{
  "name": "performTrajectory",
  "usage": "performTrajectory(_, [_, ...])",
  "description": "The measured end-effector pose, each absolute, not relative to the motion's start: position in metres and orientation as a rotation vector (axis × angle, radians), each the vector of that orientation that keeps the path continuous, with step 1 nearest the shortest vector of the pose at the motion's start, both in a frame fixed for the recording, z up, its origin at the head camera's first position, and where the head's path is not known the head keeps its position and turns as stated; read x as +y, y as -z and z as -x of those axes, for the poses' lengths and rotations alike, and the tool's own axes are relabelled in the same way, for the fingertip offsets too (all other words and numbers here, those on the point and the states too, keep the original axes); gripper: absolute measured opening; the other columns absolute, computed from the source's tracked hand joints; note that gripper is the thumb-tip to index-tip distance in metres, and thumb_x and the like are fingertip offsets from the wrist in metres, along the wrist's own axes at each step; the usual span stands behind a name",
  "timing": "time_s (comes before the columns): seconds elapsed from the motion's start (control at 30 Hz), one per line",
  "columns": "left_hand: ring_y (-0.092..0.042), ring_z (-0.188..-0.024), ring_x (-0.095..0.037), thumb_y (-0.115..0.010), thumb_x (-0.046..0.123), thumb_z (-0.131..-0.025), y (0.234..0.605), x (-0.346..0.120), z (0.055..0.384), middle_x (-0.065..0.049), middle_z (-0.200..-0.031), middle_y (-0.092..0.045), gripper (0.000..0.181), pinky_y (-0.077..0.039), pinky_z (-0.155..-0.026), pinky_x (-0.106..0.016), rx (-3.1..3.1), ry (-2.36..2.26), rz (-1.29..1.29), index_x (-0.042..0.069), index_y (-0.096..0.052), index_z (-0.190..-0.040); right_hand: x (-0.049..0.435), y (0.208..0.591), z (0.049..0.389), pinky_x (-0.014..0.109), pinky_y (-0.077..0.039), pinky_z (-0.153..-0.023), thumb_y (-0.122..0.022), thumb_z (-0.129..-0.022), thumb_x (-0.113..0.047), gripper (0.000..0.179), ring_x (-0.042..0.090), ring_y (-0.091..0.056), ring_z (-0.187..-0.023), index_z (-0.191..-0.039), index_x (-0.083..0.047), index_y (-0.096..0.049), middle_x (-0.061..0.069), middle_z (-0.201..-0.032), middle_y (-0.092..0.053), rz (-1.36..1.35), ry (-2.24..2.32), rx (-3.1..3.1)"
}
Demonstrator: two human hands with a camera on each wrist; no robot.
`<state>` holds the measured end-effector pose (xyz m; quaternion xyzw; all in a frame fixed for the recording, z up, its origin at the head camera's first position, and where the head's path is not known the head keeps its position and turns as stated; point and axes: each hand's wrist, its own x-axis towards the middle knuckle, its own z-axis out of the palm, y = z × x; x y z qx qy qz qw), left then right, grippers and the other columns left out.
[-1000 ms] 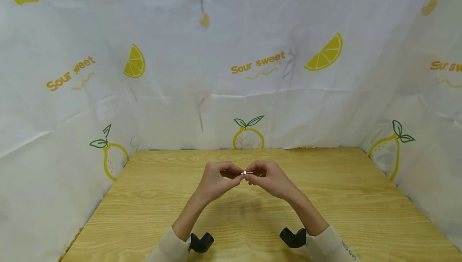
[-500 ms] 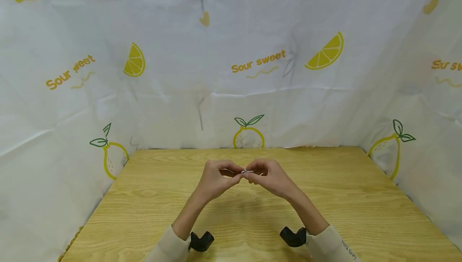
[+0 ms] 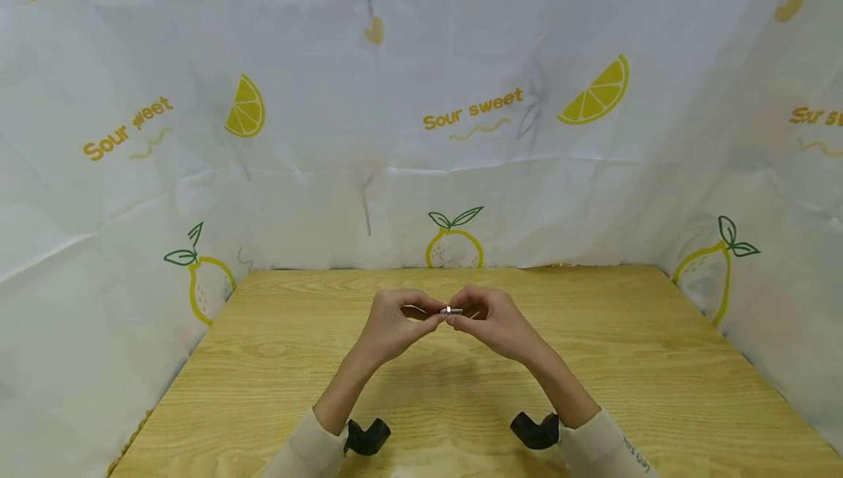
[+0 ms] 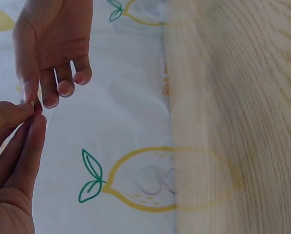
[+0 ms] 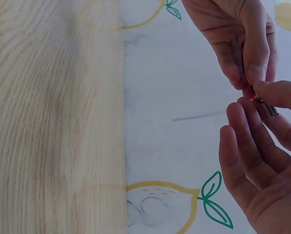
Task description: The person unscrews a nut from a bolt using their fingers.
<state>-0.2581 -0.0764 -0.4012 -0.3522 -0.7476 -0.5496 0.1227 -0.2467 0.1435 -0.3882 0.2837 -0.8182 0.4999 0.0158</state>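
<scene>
A small silvery bolt (image 3: 457,311) is held level between both hands, above the wooden table. My left hand (image 3: 394,326) pinches its left end between thumb and fingertips, which hide that end. Around the shaft sits a wider piece that looks like a nut (image 3: 448,310); the thumb and index finger of my right hand (image 3: 495,324) pinch there. In the right wrist view the bolt's free end (image 5: 270,109) sticks out past the fingertips toward the right palm. Fingers mostly cover the metal in the left wrist view, where both hands meet at the left edge.
Under the hands spreads a wood-grain table (image 3: 435,419). A white cloth printed with lemons (image 3: 316,134) stands around its back and sides. Black curved wrist mounts (image 3: 369,437) project from both cream sleeves (image 3: 306,449).
Both hands stay in nearly the same place, fingertips together. The right thumb and index finger have shifted slightly around the nut, and more of the bolt shows now.
</scene>
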Motion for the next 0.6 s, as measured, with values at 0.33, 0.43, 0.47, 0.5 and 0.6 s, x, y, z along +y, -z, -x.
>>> performTrajectory(0.33, [-0.079,-0.081,-0.018,-0.079,-0.001,-0.088,0.4005,-0.0742,0.2575,-0.012,-0.092,-0.08,0.01,-0.066,-0.072,-0.03,-2.16,1.614,1.051,0.004,-0.082,-0.096,0.1436,0.3888,0.2459,0.028,-0.061,-0.074,-0.073,-0.097,-0.016,0.015,0.019,-0.071,-0.085,-0.11,-0.009,-0.072,0.009,-0.1,-0.073,-0.855,-1.58,-2.529])
performTrajectory(0.43, [-0.078,-0.081,-0.017,-0.079,0.002,-0.09,0.4011,-0.0745,0.2572,-0.012,-0.091,-0.08,0.008,-0.066,-0.072,-0.029,-2.153,1.602,1.06,0.005,-0.082,-0.096,0.1439,0.3873,0.2457,0.03,-0.062,-0.074,-0.069,-0.1,-0.02,0.017,0.016,-0.071,-0.082,-0.111,-0.007,-0.072,0.009,-0.099,-0.074,-0.858,-1.596,-2.562])
performTrajectory(0.47, [-0.078,-0.081,-0.017,-0.079,0.003,-0.09,0.4012,-0.0744,0.257,-0.011,-0.091,-0.08,0.007,-0.066,-0.072,-0.029,-2.154,1.598,1.058,0.005,-0.082,-0.096,0.144,0.387,0.246,0.03,-0.062,-0.073,-0.068,-0.101,-0.021,0.018,0.015,-0.071,-0.08,-0.111,-0.007,-0.072,0.009,-0.098,-0.074,-0.858,-1.596,-2.573])
performTrajectory(0.5, [-0.078,-0.081,-0.017,-0.079,0.004,-0.09,0.4014,-0.0743,0.2571,-0.011,-0.091,-0.08,0.006,-0.066,-0.072,-0.029,-2.154,1.594,1.057,0.006,-0.082,-0.096,0.1439,0.3867,0.2464,0.031,-0.062,-0.073,-0.067,-0.102,-0.021,0.019,0.015,-0.071,-0.079,-0.11,-0.005,-0.073,0.01,-0.097,-0.074,-0.865,-1.599,-2.576])
performTrajectory(0.6, [-0.078,-0.081,-0.016,-0.08,0.004,-0.09,0.4017,-0.0744,0.2571,-0.01,-0.091,-0.08,0.006,-0.066,-0.073,-0.029,-2.163,1.583,1.05,0.006,-0.082,-0.095,0.144,0.3869,0.2476,0.029,-0.062,-0.073,-0.066,-0.103,-0.021,0.02,0.013,-0.07,-0.078,-0.109,-0.003,-0.073,0.011,-0.096,-0.075,-0.873,-1.593,-2.575])
